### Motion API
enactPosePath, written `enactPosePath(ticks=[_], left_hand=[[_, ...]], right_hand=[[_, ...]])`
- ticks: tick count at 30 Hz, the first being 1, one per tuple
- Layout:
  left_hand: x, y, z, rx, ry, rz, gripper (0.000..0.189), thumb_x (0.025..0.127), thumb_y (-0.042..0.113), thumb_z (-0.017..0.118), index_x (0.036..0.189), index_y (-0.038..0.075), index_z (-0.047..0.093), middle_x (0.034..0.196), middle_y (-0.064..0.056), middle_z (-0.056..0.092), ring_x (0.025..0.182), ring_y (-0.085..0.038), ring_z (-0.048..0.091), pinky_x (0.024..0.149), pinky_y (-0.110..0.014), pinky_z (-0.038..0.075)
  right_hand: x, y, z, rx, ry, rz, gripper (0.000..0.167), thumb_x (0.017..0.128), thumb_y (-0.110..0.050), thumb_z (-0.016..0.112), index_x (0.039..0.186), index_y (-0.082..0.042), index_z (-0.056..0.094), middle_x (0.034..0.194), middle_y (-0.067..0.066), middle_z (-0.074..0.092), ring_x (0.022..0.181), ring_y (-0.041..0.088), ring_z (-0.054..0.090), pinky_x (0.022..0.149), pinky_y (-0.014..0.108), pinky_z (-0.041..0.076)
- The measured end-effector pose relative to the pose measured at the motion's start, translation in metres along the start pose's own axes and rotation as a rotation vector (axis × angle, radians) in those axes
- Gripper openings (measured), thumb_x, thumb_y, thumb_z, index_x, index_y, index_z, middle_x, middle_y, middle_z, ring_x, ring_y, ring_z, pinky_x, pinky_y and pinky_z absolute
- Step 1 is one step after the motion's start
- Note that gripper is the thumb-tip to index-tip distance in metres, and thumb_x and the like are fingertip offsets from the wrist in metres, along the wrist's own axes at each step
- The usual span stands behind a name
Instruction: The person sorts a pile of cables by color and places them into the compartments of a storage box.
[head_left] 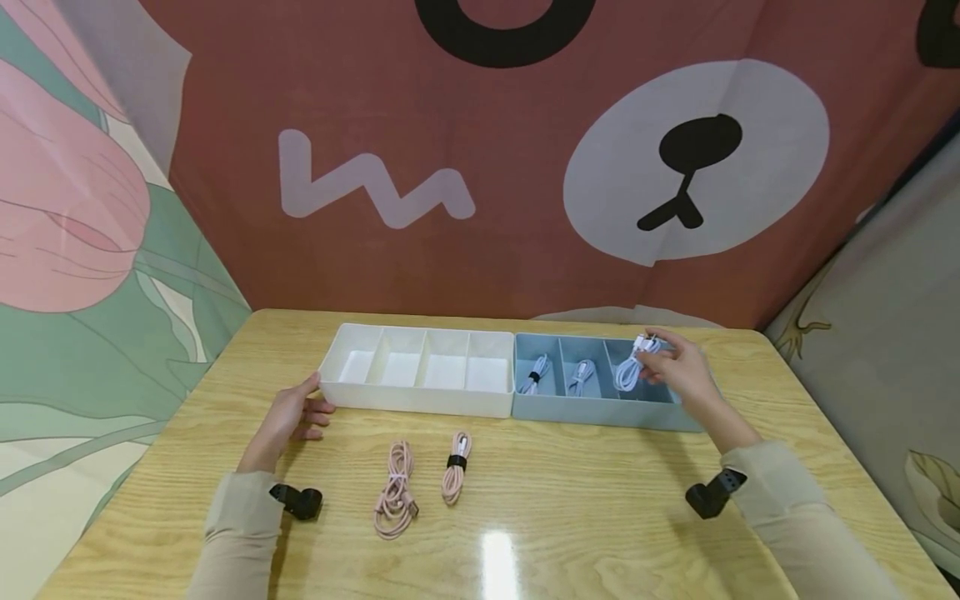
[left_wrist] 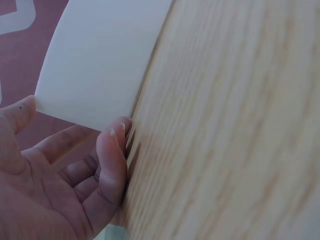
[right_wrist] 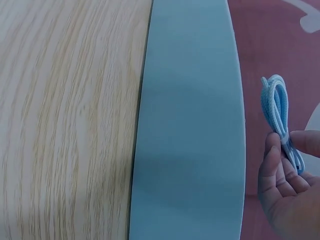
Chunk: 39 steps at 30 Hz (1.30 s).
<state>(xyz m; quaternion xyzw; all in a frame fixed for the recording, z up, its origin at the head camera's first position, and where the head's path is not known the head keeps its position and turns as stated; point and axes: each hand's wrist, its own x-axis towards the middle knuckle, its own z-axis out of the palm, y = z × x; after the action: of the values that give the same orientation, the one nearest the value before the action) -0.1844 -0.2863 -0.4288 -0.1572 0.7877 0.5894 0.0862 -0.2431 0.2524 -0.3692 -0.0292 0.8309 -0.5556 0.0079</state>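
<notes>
My right hand [head_left: 684,372] pinches a coiled light-blue cable [right_wrist: 278,107] above the right part of the blue divided box [head_left: 600,410]. Two more light-blue cables lie in that box: one with a black strap [head_left: 534,377] in the leftmost compartment, another coil [head_left: 581,377] in the compartment beside it. My left hand [head_left: 291,417] is at the left end of the white divided box [head_left: 420,400], its fingertips touching that end. In the left wrist view its thumb is at the box's [left_wrist: 100,65] upper corner, with the other fingers loosely bent near the table.
On the wooden table [head_left: 570,500], in front of the white box, lie a longer pink cable coil [head_left: 397,492] and a shorter pink cable [head_left: 456,468] with a black strap. The two boxes stand end to end near a printed cloth [head_left: 375,267] at the back.
</notes>
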Motion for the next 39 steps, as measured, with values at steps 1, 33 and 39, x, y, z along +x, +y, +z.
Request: enactPosePath(ticks=[1,33,39], left_hand=[[0.000,0.000,0.000,0.000,0.001,-0.001,0.070,0.095,0.053,0.026,0.138,-0.001,0.030,0.085,-0.004,0.060,0.069,-0.014,0.057,0.060,-0.030,0.052],[0.001,-0.001,-0.001,-0.017,-0.012,-0.012,0.071,0.094,0.055,0.027,0.139,0.000,0.029,0.087,-0.004,0.059,0.070,-0.013,0.057,0.060,-0.030,0.052],[0.002,-0.002,-0.001,-0.021,-0.008,-0.012,0.070,0.094,0.055,0.028,0.139,0.000,0.029,0.086,-0.003,0.059,0.069,-0.013,0.057,0.060,-0.030,0.052]], right_hand=[[0.000,0.001,-0.002,-0.019,0.004,-0.004,0.058,0.090,-0.012,0.057,0.139,0.003,0.030,0.072,-0.007,0.063,0.061,0.012,0.062,0.057,0.025,0.051],[0.004,0.015,-0.003,-0.298,-0.012,-0.032,0.049,0.090,-0.015,0.056,0.132,0.006,0.040,0.091,0.024,0.065,0.069,0.029,0.064,0.054,0.034,0.049],[0.000,0.015,0.000,-0.330,0.016,-0.056,0.042,0.093,-0.018,0.053,0.126,0.006,0.047,0.094,0.021,0.065,0.071,0.027,0.064,0.061,0.038,0.051]])
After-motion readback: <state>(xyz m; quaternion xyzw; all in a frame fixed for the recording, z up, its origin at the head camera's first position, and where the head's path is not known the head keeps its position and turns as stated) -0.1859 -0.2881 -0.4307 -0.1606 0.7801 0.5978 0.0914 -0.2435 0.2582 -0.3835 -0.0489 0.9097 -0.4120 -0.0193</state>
